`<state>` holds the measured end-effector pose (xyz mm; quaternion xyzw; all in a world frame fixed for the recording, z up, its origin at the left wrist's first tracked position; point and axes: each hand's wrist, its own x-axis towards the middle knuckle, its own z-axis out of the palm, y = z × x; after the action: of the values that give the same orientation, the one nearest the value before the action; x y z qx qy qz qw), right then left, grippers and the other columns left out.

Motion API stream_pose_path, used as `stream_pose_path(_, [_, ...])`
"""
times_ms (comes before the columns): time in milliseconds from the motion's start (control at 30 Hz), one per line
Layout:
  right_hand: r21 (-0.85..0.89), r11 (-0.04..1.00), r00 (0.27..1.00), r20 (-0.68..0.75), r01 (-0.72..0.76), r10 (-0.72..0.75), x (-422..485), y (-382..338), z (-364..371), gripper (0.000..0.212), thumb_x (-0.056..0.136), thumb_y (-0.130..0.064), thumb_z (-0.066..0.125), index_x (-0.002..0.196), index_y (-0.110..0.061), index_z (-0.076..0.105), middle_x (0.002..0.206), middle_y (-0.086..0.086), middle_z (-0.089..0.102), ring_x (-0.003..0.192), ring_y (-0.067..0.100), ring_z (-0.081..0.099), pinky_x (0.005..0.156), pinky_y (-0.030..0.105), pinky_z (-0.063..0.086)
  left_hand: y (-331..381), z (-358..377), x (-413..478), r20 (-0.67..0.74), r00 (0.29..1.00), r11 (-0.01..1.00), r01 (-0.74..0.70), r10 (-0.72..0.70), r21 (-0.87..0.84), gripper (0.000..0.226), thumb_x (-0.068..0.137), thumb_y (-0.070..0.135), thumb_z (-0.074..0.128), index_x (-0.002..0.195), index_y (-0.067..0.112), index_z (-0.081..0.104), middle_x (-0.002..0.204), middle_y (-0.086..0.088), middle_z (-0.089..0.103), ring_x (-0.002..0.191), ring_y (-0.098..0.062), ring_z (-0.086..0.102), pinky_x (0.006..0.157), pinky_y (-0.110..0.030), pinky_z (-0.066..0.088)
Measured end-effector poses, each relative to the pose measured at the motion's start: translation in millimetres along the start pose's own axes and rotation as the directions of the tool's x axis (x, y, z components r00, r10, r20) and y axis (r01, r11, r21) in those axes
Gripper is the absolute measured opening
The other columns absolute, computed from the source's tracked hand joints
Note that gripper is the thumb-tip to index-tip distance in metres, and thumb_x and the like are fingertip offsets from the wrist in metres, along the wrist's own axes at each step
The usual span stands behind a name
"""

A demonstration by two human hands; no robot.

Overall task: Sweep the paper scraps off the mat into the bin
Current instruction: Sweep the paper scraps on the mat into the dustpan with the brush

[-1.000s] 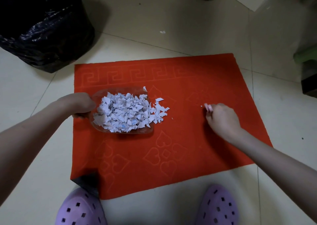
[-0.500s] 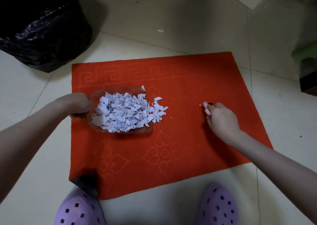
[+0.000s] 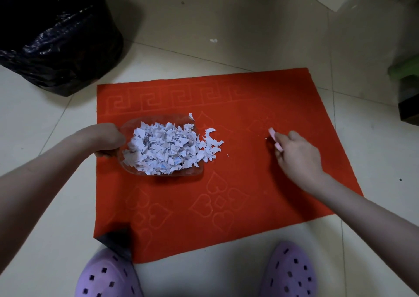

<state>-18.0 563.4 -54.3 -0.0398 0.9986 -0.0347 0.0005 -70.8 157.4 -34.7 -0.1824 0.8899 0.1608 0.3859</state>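
paper scraps (image 3: 165,147) lie heaped in a clear scoop (image 3: 158,118) on the left side of the red mat (image 3: 249,183), a few spilling onto it. the left hand (image 3: 104,140) curls round the scoop's end. the right hand (image 3: 297,156) pinches a pink tool (image 3: 275,139), and the bin (image 3: 56,47) stands beyond the mat's far left corner.

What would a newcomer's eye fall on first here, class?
A bright red mat fills the mid-floor. On its left part, white paper scraps heap in a clear scoop held by the left hand; the right hand pinches a small pink tool farther right. A black-bagged bin stands beyond the mat's far-left corner.
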Motion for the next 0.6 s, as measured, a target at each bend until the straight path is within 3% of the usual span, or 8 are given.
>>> stream_pose_path(133, [-0.133, 0.991, 1.000, -0.028, -0.019, 0.015, 20.2, 9.1, 7.4, 0.034, 0.084, -0.011, 0.063, 0.117, -0.006, 0.061, 0.091, 0.015, 0.053, 0.077, 0.034, 0.056, 0.048, 0.027, 0.031, 0.6, -0.8, -1.1, -0.006, 1.000, 1.000, 0.004, -0.004, 0.003, 0.034, 0.088, 0.002, 0.040, 0.055, 0.000, 0.049, 0.031, -0.007, 0.045, 0.028, -0.020, 0.038, 0.032, -0.016, 0.029])
stream_pose_path(233, [-0.250, 0.968, 0.999, 0.038, 0.023, -0.014, 33.5, 6.6, 22.3, 0.042, 0.074, 0.000, 0.065, 0.116, -0.006, 0.062, 0.089, 0.019, 0.056, 0.068, 0.033, 0.057, 0.045, 0.022, 0.021, 1.8, -1.0, -1.9, -0.005, 1.000, 1.000, 0.000, 0.000, 0.006, 0.035, 0.088, 0.003, 0.040, 0.054, 0.001, 0.049, 0.032, -0.007, 0.045, 0.028, -0.020, 0.038, 0.033, -0.017, 0.029])
stream_pose_path(367, [-0.255, 0.963, 0.989, 0.139, 0.090, -0.056, 38.7, 3.4, 31.2, 0.017, 0.068, 0.008, 0.066, 0.083, 0.001, 0.064, 0.087, 0.023, 0.056, 0.069, 0.036, 0.057, 0.046, 0.022, 0.023, 4.1, -2.2, -2.5, -0.004, 1.000, 1.000, 0.004, -0.004, 0.007, 0.036, 0.088, 0.002, 0.039, 0.052, 0.002, 0.047, 0.030, -0.006, 0.043, 0.025, -0.018, 0.036, 0.031, -0.015, 0.028])
stream_pose_path(467, [-0.256, 0.963, 0.984, 0.176, 0.080, -0.034, 50.1, 12.3, 33.1, 0.010, 0.079, 0.003, 0.060, 0.086, 0.000, 0.065, 0.096, 0.018, 0.054, 0.082, 0.034, 0.056, 0.047, 0.022, 0.016, 3.6, -1.1, -2.7, -0.001, 1.000, 1.000, 0.011, -0.011, 0.008, 0.037, 0.088, 0.002, 0.038, 0.052, 0.001, 0.047, 0.029, -0.006, 0.043, 0.024, -0.018, 0.036, 0.032, -0.016, 0.028])
stream_pose_path(600, [-0.213, 0.969, 0.974, 0.211, 0.126, -0.080, 61.8, 19.8, 43.1, 0.011, 0.067, 0.003, 0.074, 0.067, -0.001, 0.064, 0.077, 0.014, 0.052, 0.065, 0.031, 0.054, 0.048, 0.018, 0.010, 2.9, 0.2, -0.6, -0.012, 1.000, 1.000, 0.005, -0.005, 0.000, 0.037, 0.088, 0.002, 0.038, 0.053, 0.001, 0.047, 0.031, -0.007, 0.043, 0.029, -0.020, 0.037, 0.037, -0.019, 0.029])
